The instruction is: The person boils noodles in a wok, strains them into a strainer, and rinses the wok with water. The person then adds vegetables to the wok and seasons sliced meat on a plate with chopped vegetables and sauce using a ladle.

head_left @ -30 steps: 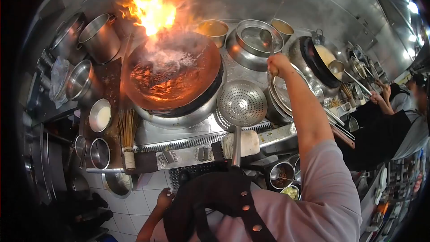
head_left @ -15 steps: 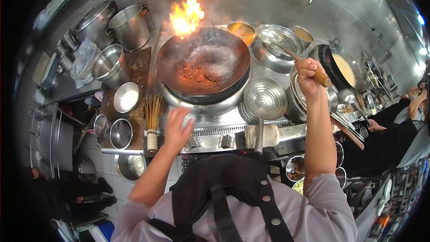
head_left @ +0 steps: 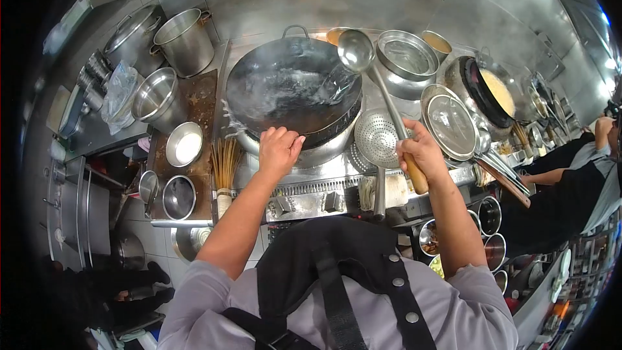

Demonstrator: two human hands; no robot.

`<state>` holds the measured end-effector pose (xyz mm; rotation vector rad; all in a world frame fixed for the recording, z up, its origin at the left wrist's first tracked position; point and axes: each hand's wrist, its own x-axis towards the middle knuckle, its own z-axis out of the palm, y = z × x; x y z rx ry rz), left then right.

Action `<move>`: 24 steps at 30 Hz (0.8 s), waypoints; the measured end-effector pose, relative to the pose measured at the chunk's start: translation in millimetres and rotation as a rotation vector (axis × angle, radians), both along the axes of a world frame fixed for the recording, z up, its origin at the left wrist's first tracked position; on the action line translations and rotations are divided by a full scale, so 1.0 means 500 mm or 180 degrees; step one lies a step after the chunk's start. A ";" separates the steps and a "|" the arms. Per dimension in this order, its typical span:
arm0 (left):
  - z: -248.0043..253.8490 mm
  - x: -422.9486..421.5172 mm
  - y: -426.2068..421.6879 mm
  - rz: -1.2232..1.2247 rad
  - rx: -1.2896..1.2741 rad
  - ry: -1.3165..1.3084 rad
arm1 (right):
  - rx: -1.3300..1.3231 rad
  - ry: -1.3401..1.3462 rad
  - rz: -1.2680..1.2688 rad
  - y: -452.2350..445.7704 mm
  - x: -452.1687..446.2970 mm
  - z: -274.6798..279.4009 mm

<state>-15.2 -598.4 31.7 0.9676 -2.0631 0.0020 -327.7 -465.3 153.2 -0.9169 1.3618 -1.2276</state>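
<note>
A large dark wok point(head_left: 259, 81) sits on the stove burner, with liquid and steam inside it. My left hand point(head_left: 278, 149) is at its near rim, fingers closed over the edge; the part under the fingers is hidden. My right hand point(head_left: 421, 152) grips the wooden handle of a long ladle point(head_left: 389, 100). The ladle's metal bowl hangs tilted above the wok's right side, and clear liquid point(head_left: 337, 84) falls from it into the wok. Close to my right hand, a perforated skimmer point(head_left: 376, 137) rests on the stove.
A bamboo brush point(head_left: 224, 168) and steel bowls point(head_left: 184, 144) stand at left, with tall pots point(head_left: 186, 42) behind. A steel basin point(head_left: 408, 55) and round strainers point(head_left: 450, 126) are at right. Another wok point(head_left: 495, 94) and a co-worker's arm point(head_left: 551, 178) lie farther right.
The flame behind the wok is gone, and the reddish patch inside has turned dark and wet. My left hand moved up to the rim. My right hand came down and left, tipping the ladle.
</note>
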 end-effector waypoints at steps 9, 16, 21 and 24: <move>0.006 -0.019 -0.001 0.0060 -0.0003 -0.0016 | 0.0088 0.2489 -0.1035 -0.348 -0.352 -0.143; 0.014 -0.021 0.001 0.0124 0.0209 -0.0094 | -0.0490 -0.3187 -0.0782 -0.418 -0.468 -0.104; 0.002 -0.012 -0.006 0.0099 0.0028 -0.0071 | -0.0640 -0.3842 -0.0167 -0.282 -0.349 -0.005; 0.005 -0.009 -0.004 0.0050 0.0004 -0.0080 | -0.0486 -0.4227 0.0224 -0.210 -0.269 0.051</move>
